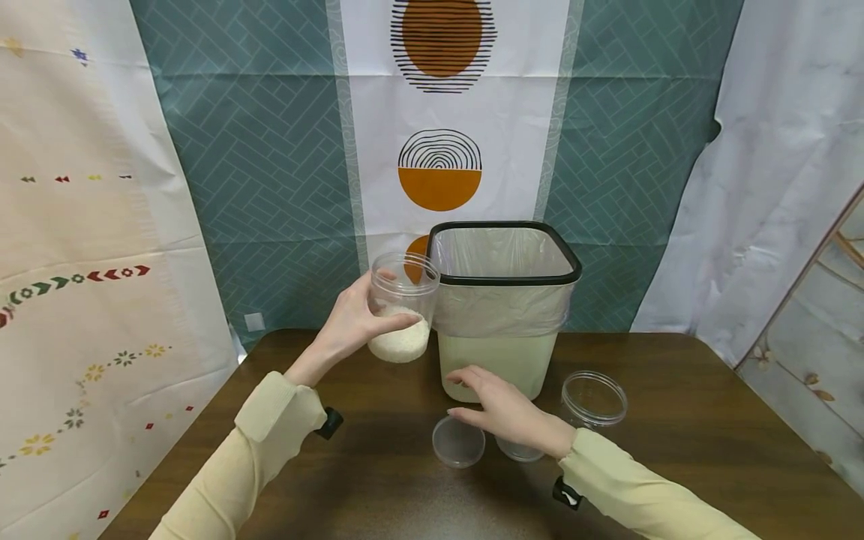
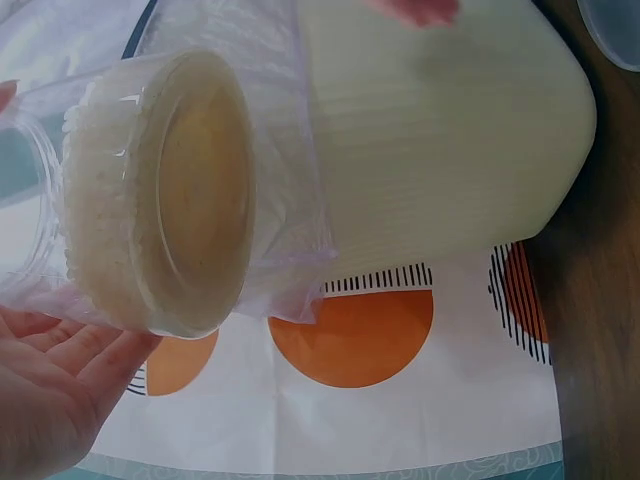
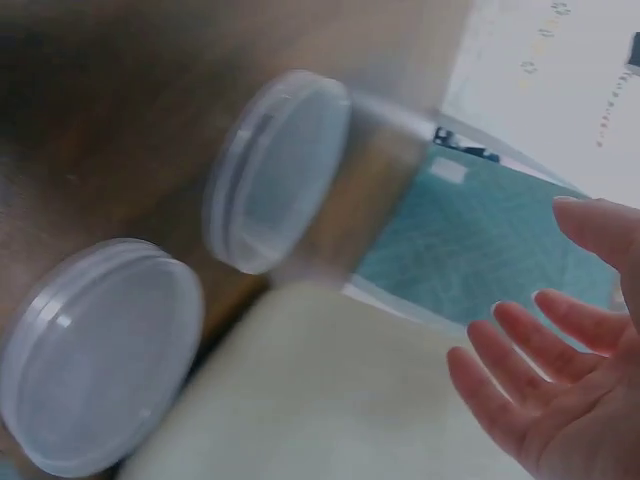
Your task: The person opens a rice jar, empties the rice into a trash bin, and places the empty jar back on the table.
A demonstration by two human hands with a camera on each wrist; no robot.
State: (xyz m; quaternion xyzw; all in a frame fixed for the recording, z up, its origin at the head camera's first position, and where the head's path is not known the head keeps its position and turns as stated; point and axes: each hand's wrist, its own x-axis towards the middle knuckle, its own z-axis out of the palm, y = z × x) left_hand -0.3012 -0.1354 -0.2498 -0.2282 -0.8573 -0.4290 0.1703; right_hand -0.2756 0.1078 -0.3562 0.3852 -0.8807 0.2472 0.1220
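My left hand (image 1: 354,319) grips a clear round plastic jar (image 1: 405,296), its thumb across the near side, lifted above the table. White rice-like grains (image 1: 401,337) fill roughly the lower half of the jar; the left wrist view shows the jar's base (image 2: 200,195) toward the camera. My right hand (image 1: 502,405) is empty, fingers loosely extended, over the table in front of the bin. Below it lie two clear round lids, one lid (image 1: 459,442) left of the hand and another lid (image 1: 520,450) partly hidden under the wrist.
A cream waste bin (image 1: 496,360) with a black rim and plastic liner stands at the back of the brown table (image 1: 378,480). An open clear jar (image 1: 594,397) stands to its right, partly behind my right sleeve. Patterned cloths hang behind and at both sides.
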